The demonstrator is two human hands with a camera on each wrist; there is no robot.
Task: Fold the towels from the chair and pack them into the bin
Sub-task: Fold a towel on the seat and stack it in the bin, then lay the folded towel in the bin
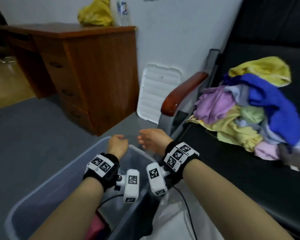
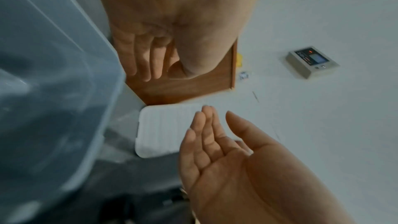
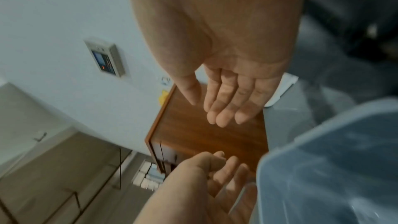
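A heap of crumpled towels (image 1: pixel 249 108) in blue, yellow, purple and green lies on the black chair seat (image 1: pixel 223 161) at the right. The translucent grey bin (image 1: pixel 47 179) stands on the floor below my forearms, with something pink (image 1: pixel 94 226) low inside it. My left hand (image 1: pixel 119 138) hovers over the bin's far corner, fingers loosely curled and holding nothing. Just to its right is my right hand (image 1: pixel 144 137), palm turned inward, fingers (image 3: pixel 226 108) straight and empty. The two hands face each other a short way apart, and neither touches the bin (image 2: pixel 53 91) or a towel.
A white bin lid (image 1: pixel 158 92) leans against the wall behind the hands. The chair's wooden armrest (image 1: pixel 182 94) stands between the bin and the towels. A wooden desk (image 1: pixel 93 75) with a yellow bag (image 1: pixel 95 14) on top stands at the left. The floor is grey.
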